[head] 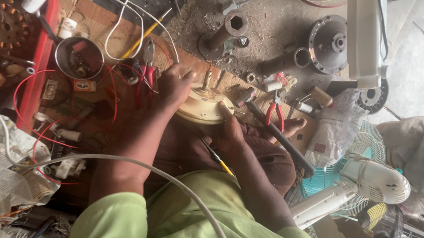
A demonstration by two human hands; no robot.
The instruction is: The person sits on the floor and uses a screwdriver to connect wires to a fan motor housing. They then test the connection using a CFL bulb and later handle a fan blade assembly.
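Note:
A round cream fan motor housing (202,106) with a short shaft on top rests on my lap. My left hand (173,84) grips its far left edge, fingers curled over the rim. My right hand (230,130) holds its near right edge, thumb on top. A yellow-handled screwdriver (218,158) lies on my leg just below the right hand. Both hands are closed on the housing.
Red-handled pliers (276,114) and a hammer (276,134) lie to the right. A metal cup (78,57), red wires (51,138) and cutters (148,64) sit left. Grey motor parts (327,43), pipes (224,32) and white fans (372,180) crowd the floor. A white cable (126,161) crosses my arm.

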